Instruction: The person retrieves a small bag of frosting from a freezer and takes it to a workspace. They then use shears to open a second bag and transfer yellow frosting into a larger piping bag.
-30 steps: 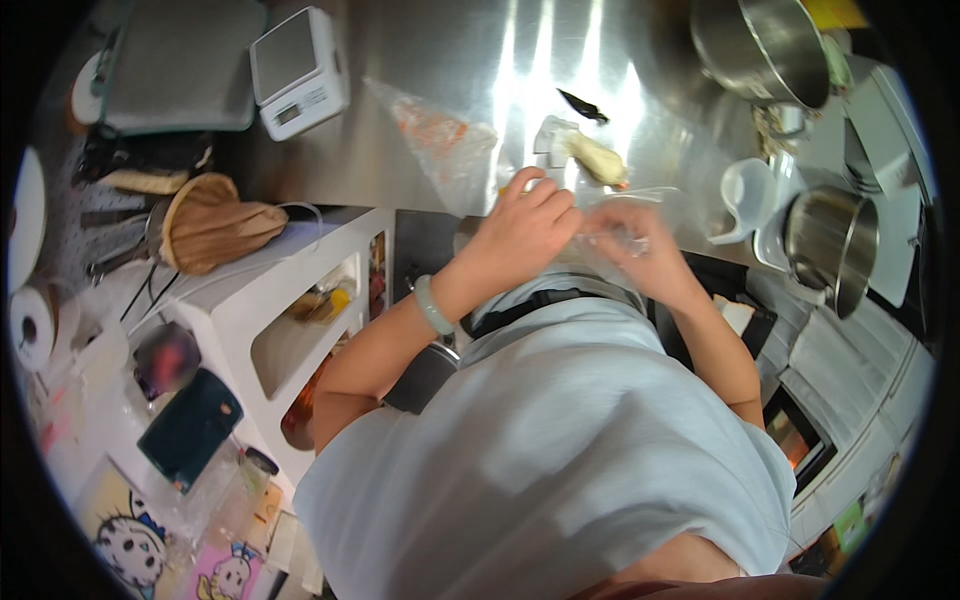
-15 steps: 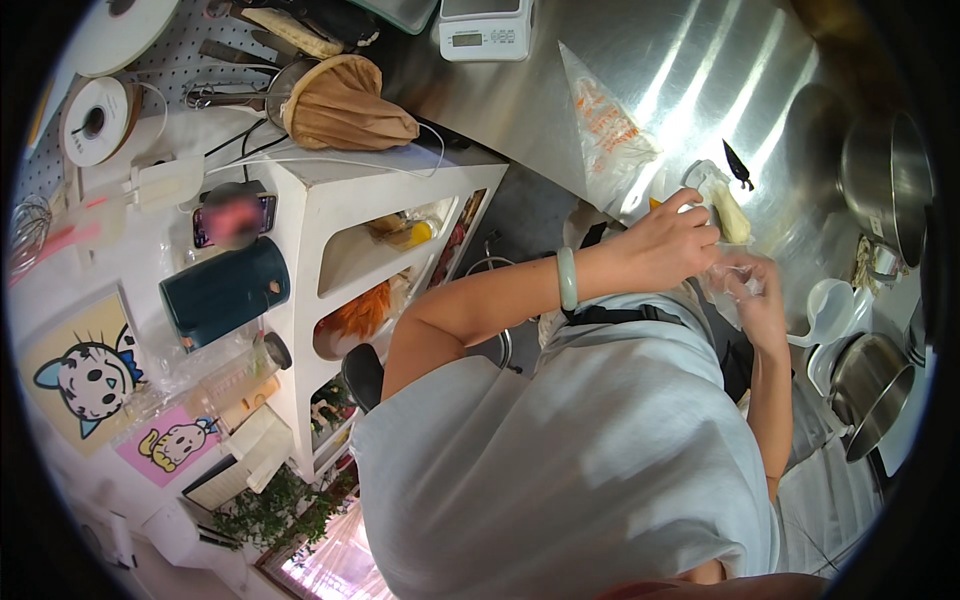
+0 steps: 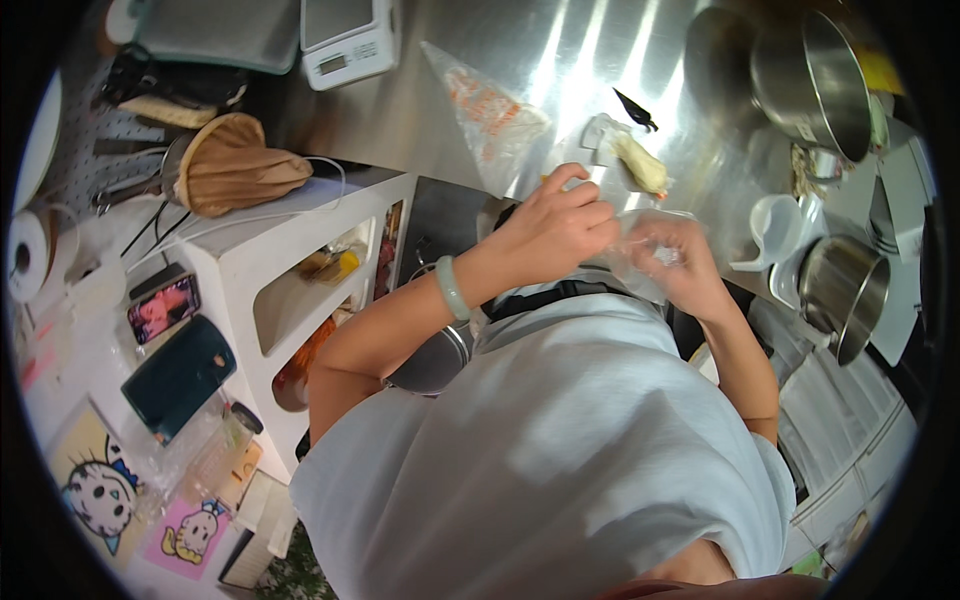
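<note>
by the worktop's (image 3: 400,135) near edge, your right hand's (image 3: 690,270) grip is closed on thin clear plastic (image 3: 637,275), while your left hand (image 3: 568,232) curls beside it, its hold impossible to tell, so handle the plastic gently, without tugging, and clear of the pale bulging pouch (image 3: 641,166) lying just beyond.

We see a smooth, glossy metal tabletop (image 3: 490,35) with bright streaks of reflection. The flat bag (image 3: 490,115) on it looks like thin, translucent plastic, and the clear film (image 3: 632,262) nearer us is shiny, crinkled plastic. Far right, we find a polished metal pot (image 3: 790,75); at left, a matt, gathered cloth strainer (image 3: 235,165).
</note>
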